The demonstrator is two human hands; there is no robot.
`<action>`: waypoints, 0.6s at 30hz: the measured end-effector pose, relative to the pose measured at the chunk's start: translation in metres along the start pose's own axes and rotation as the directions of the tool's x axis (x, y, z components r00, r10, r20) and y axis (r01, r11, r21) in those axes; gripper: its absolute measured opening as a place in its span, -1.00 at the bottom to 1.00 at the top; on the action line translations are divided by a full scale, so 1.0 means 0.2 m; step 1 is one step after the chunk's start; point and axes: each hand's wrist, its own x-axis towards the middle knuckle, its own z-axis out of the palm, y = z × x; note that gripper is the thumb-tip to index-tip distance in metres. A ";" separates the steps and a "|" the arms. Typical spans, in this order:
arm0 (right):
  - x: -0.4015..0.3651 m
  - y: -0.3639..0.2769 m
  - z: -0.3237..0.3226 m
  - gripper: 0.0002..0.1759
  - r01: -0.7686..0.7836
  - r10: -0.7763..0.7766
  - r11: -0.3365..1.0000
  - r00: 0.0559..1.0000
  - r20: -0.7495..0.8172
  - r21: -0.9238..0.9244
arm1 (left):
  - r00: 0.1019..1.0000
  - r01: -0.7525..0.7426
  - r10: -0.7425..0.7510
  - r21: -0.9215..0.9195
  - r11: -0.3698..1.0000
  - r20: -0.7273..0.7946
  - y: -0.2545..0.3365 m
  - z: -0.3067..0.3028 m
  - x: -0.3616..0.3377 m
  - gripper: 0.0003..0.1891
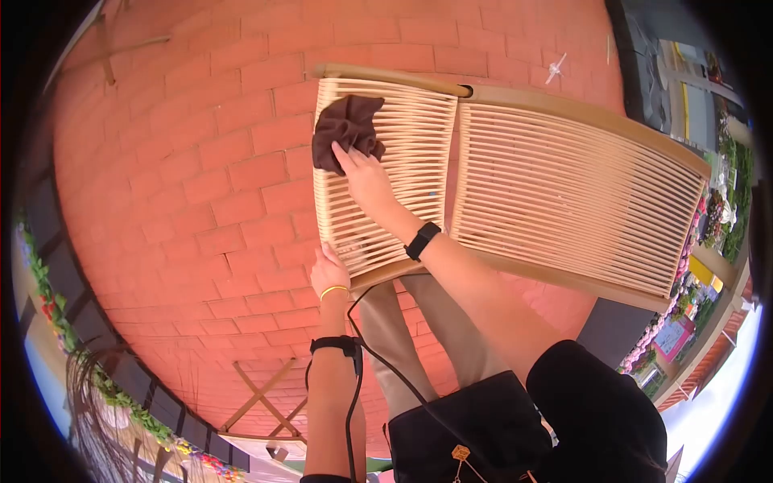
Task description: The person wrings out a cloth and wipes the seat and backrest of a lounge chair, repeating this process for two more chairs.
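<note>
Pressing crumpled dark-brown cloth (352, 122) under loosely spread right hand (368, 178) onto beige cord-strung seat (412, 145), possibly snagging if dragged; cannot tell grip of left hand (328, 272).

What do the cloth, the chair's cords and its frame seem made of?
Cloth: soft matte fabric, judging by its loose folds. Cords: perhaps rope or plastic, smooth-looking, strung in parallel strands. Frame: smooth tan wood or painted metal; no clear grain settles it.

The right grip (366, 179), palm down, reaches farther forward than the left grip (327, 272).
</note>
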 end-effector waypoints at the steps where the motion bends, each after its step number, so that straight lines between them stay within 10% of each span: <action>1: -0.15 0.00 -0.08 -0.46 -0.009 0.005 1.000 0.963 0.269 0.011 | 0.999 0.020 -0.020 -0.013 1.000 0.034 0.00 -0.02 -0.01 -0.45; 6: -0.89 0.16 -0.59 -0.60 -0.321 0.217 0.937 0.845 0.489 0.139 | 0.974 -0.106 0.056 -0.224 0.969 -0.219 0.00 -0.07 -0.11 -0.56; 10: -1.20 0.17 -1.28 -0.63 -0.294 0.292 0.953 0.847 0.445 -0.068 | 0.960 -0.260 0.131 -0.612 0.747 -0.248 0.25 -0.67 -0.50 -0.66; 12: -1.23 0.15 -1.59 -0.64 -0.322 0.385 0.923 0.804 0.453 -0.212 | 0.921 -0.385 0.227 -0.828 0.409 -0.316 0.39 -1.07 -0.77 -0.77; 14: -1.24 0.16 -1.79 -0.65 -0.240 0.336 0.927 0.874 0.350 -0.289 | 0.813 -0.566 0.297 -0.798 0.207 -0.500 0.58 -1.62 -1.15 -0.83; 18: -1.16 0.02 -1.99 -0.67 -0.294 0.383 0.859 0.912 0.145 -0.419 | 0.247 -0.940 0.450 -0.325 -0.103 -0.858 0.77 -2.45 -1.84 -0.78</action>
